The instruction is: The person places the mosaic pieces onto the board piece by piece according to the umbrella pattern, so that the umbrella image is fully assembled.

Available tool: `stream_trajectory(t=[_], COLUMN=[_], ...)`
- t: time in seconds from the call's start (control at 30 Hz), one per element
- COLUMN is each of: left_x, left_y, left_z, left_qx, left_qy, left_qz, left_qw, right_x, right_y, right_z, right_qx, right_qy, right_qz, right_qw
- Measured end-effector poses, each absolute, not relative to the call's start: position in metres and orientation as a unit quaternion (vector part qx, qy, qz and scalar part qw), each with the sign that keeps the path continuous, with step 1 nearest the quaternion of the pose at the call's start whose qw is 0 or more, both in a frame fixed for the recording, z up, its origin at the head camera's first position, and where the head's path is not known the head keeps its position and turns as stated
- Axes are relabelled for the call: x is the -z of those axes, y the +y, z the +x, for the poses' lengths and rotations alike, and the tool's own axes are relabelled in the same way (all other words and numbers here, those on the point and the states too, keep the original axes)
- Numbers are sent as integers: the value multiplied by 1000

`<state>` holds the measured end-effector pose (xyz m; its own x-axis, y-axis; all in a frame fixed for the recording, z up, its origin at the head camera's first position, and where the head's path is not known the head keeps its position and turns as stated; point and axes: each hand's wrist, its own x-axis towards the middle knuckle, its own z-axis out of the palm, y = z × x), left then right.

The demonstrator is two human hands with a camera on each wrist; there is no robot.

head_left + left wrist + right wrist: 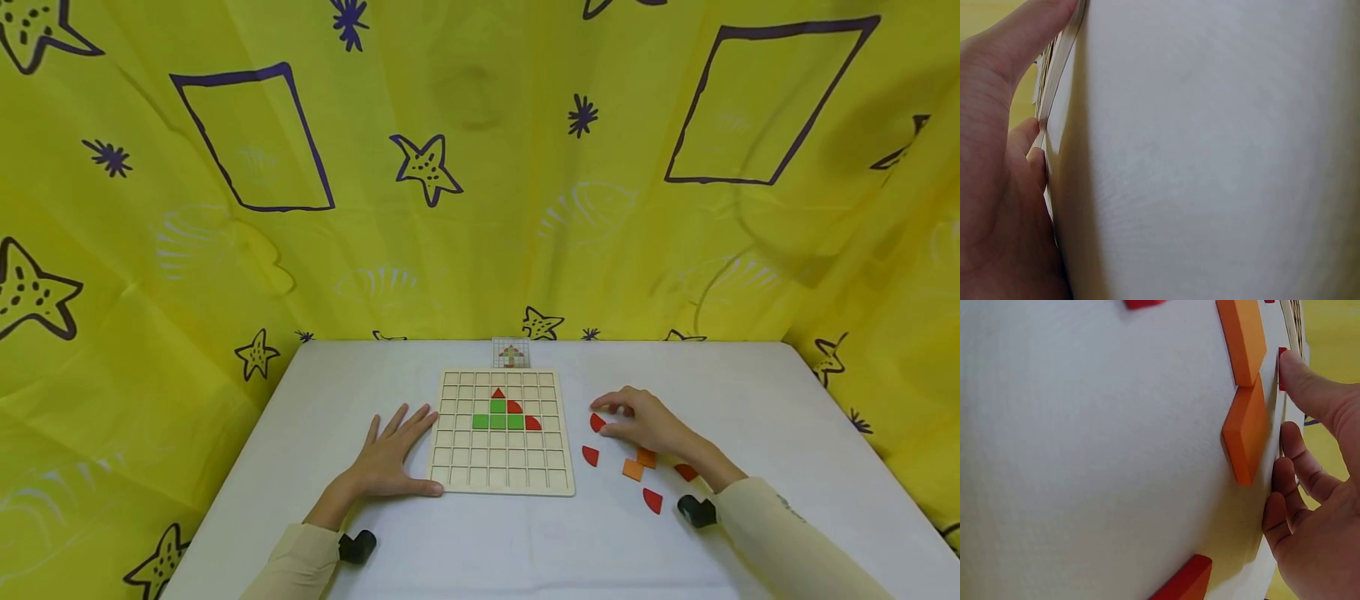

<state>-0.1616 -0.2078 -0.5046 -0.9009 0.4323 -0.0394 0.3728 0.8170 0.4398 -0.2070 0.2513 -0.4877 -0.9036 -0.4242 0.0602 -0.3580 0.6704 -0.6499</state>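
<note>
My left hand (390, 462) is spread flat, fingertips at the left edge of a pale wooden grid board (498, 479) and thumb at its near-left corner. On the board, a red triangle (498, 393) tops several green squares (498, 422), with two red quarter-circles (532, 423) along their right side. To the right of the board, my right hand (645, 421) pinches another red quarter-circle (597, 422) between thumb and forefinger, low over the table. The right wrist view shows the thumb against this piece (1282, 369), while the other fingers curve loosely at the tabletop.
Near my right hand and forearm lie two touching orange squares (633, 470) and three loose red quarter-circles (590, 456). A small pattern card (511, 353) stands behind the board. The white table (360, 375) ends at a yellow curtain (480, 250).
</note>
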Motion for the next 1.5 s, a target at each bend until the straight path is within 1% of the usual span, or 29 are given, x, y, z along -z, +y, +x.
stream_trajectory(t=[0.1,0.47,0.73,1.0,1.5], left_x=[503,506,503,503,501], left_y=[-207,-209,-208,-207,-207], left_z=[-162,-161,-161,-160,-160], left_qx=[-206,-223,-202,-204,-207], left_qy=[953,949,954,954,952], left_qz=[209,216,206,203,209], left_qw=[77,53,80,83,78], right_x=[486,487,485,479,456], right_y=[253,254,253,250,229], right_z=[-208,-210,-207,-206,-214], right_qx=[343,341,338,356,378], right_qy=[909,909,913,911,895], right_qz=[-231,-237,-223,-203,-235], right_qw=[50,43,45,51,21])
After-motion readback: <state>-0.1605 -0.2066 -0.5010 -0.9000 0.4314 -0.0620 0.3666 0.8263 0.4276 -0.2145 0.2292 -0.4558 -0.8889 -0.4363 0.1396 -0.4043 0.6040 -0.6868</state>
